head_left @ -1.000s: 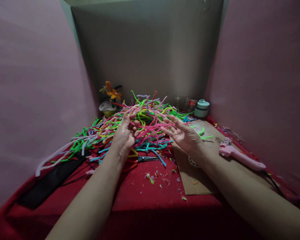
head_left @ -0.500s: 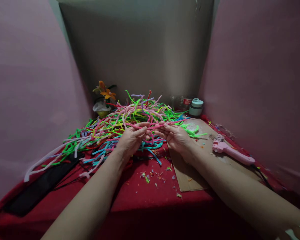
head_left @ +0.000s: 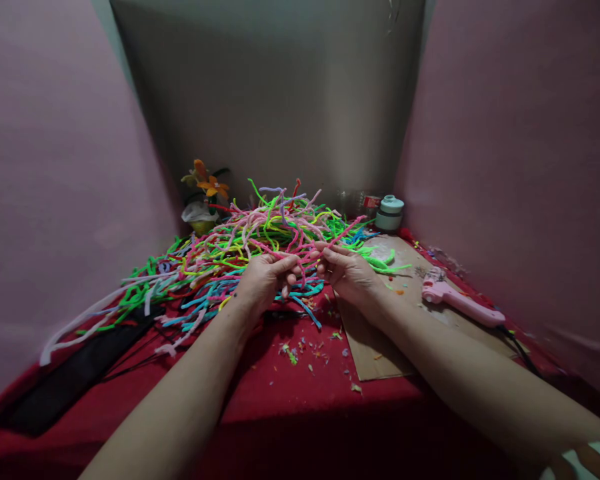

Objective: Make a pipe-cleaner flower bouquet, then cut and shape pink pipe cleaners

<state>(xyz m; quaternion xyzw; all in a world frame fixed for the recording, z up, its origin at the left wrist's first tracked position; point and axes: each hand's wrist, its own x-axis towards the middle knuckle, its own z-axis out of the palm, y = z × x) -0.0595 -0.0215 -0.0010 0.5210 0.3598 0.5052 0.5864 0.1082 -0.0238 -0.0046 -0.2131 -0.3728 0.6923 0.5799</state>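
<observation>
Between thumb and fingers, my left hand (head_left: 270, 277) pinches a pink pipe cleaner (head_left: 347, 231). A short gap to the right, my right hand (head_left: 345, 267) is closed on pink pipe cleaner too, and a length of it slants up to the right past the fingertips. Whether both hands hold one piece or two, I cannot tell. Just behind and beneath them spreads a large tangled pile of pipe cleaners (head_left: 260, 230) in green, pink, yellow, red, blue and white.
A pink glue gun (head_left: 460, 301) lies on a cardboard sheet (head_left: 375, 350) at the right. Behind stand a pale blue jar (head_left: 389, 213) and an orange flower (head_left: 213, 186) in a pot. Fuzzy scraps (head_left: 291, 353) dot the red cloth (head_left: 280, 400). A black flat strip (head_left: 70, 380) lies left.
The pink pipe cleaner's right end has swung from nearly level to slanting upward. My fingers have curled in more, and the view has shifted slightly.
</observation>
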